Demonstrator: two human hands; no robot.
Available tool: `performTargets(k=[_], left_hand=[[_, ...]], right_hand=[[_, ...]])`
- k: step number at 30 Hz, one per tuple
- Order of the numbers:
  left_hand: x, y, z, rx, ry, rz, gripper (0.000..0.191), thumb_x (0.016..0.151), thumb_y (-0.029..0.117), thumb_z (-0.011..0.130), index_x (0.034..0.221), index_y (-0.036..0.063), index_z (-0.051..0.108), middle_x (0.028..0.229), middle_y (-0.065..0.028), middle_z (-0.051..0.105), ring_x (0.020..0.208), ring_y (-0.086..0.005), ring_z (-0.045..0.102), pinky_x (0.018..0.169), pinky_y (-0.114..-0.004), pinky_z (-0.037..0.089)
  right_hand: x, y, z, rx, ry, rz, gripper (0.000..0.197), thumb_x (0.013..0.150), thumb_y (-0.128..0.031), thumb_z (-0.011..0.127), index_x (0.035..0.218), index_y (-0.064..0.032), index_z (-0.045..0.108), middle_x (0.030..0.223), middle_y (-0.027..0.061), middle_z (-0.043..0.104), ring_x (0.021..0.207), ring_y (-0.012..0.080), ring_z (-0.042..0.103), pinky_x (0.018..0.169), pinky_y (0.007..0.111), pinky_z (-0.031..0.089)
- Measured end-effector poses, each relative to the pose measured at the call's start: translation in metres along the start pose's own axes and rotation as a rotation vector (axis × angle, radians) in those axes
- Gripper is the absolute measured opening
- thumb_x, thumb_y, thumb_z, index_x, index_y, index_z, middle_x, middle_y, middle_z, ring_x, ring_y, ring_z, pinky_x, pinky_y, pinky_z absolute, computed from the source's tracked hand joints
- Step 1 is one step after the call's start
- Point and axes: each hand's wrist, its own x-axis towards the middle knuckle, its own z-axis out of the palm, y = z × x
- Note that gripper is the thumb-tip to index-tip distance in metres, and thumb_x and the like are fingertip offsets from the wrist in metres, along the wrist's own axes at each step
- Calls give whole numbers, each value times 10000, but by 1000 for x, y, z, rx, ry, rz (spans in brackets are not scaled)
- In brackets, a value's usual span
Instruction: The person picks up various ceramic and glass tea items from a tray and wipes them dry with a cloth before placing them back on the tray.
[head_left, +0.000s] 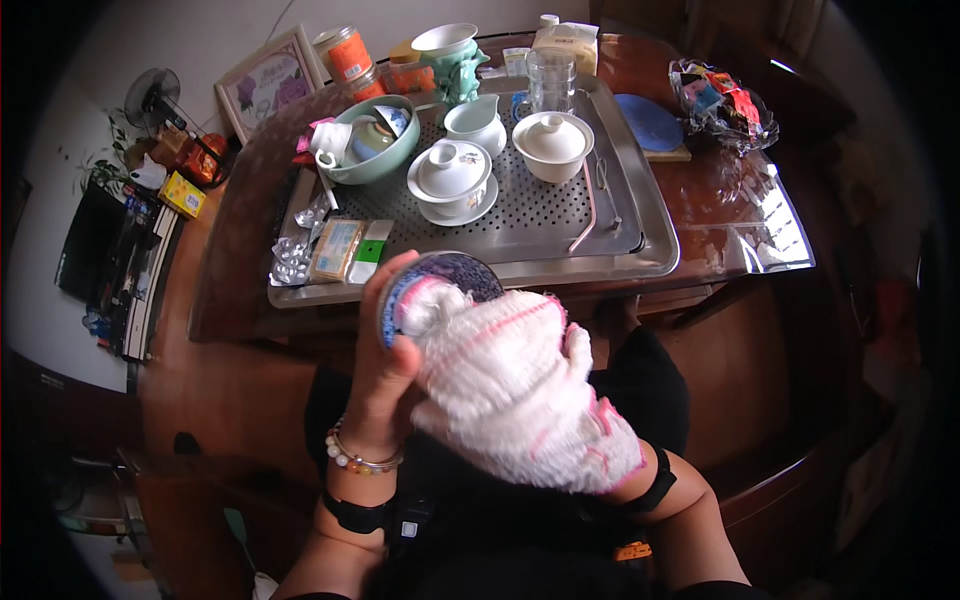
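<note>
In my left hand (382, 360) is a round bowl or cup (480, 271) with a dark, blue-patterned inside, tilted towards me in front of the tray's near edge. A white cloth with pink edging (502, 360) covers my right hand (510, 375), and its far end is pressed inside the bowl; the fingers under it are hidden. Beyond, on a perforated metal tea tray (525, 217), stand a lidded gaiwan on a saucer (450, 180), a plain white gaiwan (553, 146), a pale pitcher (478, 124) and a celadon bowl (375, 169) holding small cups.
Metal tongs or a rod (589, 210) lie on the tray's right side; packets (341, 247) and blister wrap lie front left. Behind are a green figurine strainer stand (455, 71), a glass mug (551, 82) and jars (345, 56). A blue disc (649, 121) and a sweets dish (724, 109) are right.
</note>
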Motion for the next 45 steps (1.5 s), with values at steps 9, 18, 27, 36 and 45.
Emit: performTargets(k=[9, 18, 27, 36, 45], left_hand=[[-19, 29, 6, -387, 198, -311, 877, 781, 666, 567, 1363, 26, 421, 1245, -201, 569, 1079, -372, 593, 943, -498, 494], [-8, 9, -12, -603, 210, -301, 585, 959, 532, 455, 1237, 27, 555, 1017, -86, 665, 906, -216, 653, 843, -367, 521], [-7, -21, -21, 830, -308, 20, 541, 783, 210, 757, 1229, -5, 540, 1121, -162, 642, 985, -306, 635, 844, -395, 513], [-1, -22, -3, 213, -400, -300, 365, 978, 265, 530, 1226, -2, 562, 1171, -66, 622, 1038, -145, 593, 878, -271, 470], [-7, -54, 10, -228, -140, -409, 497, 1015, 266, 428, 1429, 15, 314, 1286, -87, 504, 1157, -225, 522, 1008, -338, 423]], right_hand=[[-23, 12, -15, 255, 9, 44, 716, 734, -542, 637, 1328, -167, 497, 1292, 138, 481, 1170, 367, 470, 895, 618, 361], [-12, 24, -26, 424, 101, 98, 813, 640, -558, 705, 1298, -129, 493, 1197, 123, 500, 1099, 343, 487, 881, 562, 383], [37, 14, -43, 830, -287, 606, 848, 648, -601, 656, 1391, -292, 389, 1387, 162, 348, 1290, 394, 305, 930, 735, 220], [-3, 47, -22, 245, 295, -143, 425, 848, -259, 574, 1213, -41, 551, 1260, 181, 498, 1234, 259, 436, 946, 436, 408], [6, 15, 29, -388, -140, -144, 231, 842, -129, 584, 1012, 13, 650, 971, 131, 631, 944, 214, 592, 825, 317, 500]])
